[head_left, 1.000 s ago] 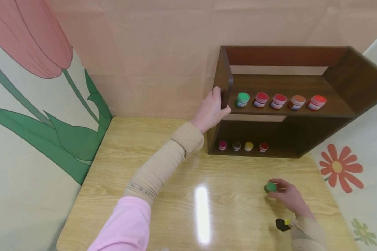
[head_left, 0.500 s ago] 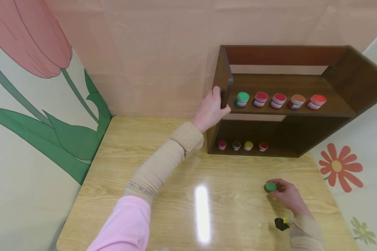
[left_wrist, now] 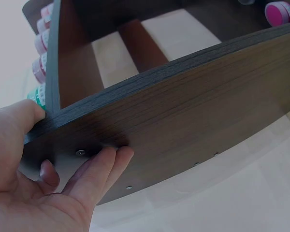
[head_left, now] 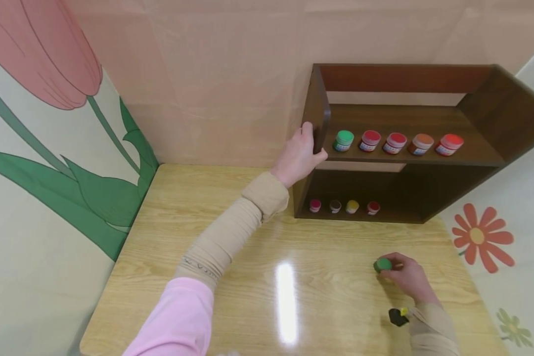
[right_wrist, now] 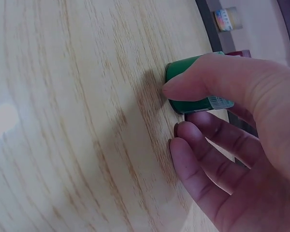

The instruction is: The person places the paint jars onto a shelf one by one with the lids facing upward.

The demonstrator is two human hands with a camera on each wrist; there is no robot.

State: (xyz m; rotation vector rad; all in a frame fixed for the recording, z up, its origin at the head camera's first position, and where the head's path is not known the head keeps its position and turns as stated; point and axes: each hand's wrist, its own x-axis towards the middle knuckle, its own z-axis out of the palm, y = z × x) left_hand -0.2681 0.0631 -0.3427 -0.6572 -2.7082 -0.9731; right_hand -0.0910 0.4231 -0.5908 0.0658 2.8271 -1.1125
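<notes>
At the left side panel of a dark brown two-tier shelf (head_left: 312,109), my left hand (head_left: 295,155) grips the panel. In the left wrist view its thumb lies over the front edge beside a green-lidded paint jar, and its fingers (left_wrist: 99,169) lie along the outer face. Lower right in the head view, my right hand (head_left: 407,277) holds a small green paint jar (head_left: 384,265) over the table. The right wrist view has the thumb across the side of this green jar (right_wrist: 183,70), with the other fingers curled beneath.
A green jar (head_left: 343,141) and several red or orange-brown ones line the upper tier. On the lower tier stand pink (head_left: 315,205), dark brown (head_left: 335,206), yellow (head_left: 352,206) and dark red (head_left: 373,208) jars. The wooden table (head_left: 196,207) meets fabric-covered walls.
</notes>
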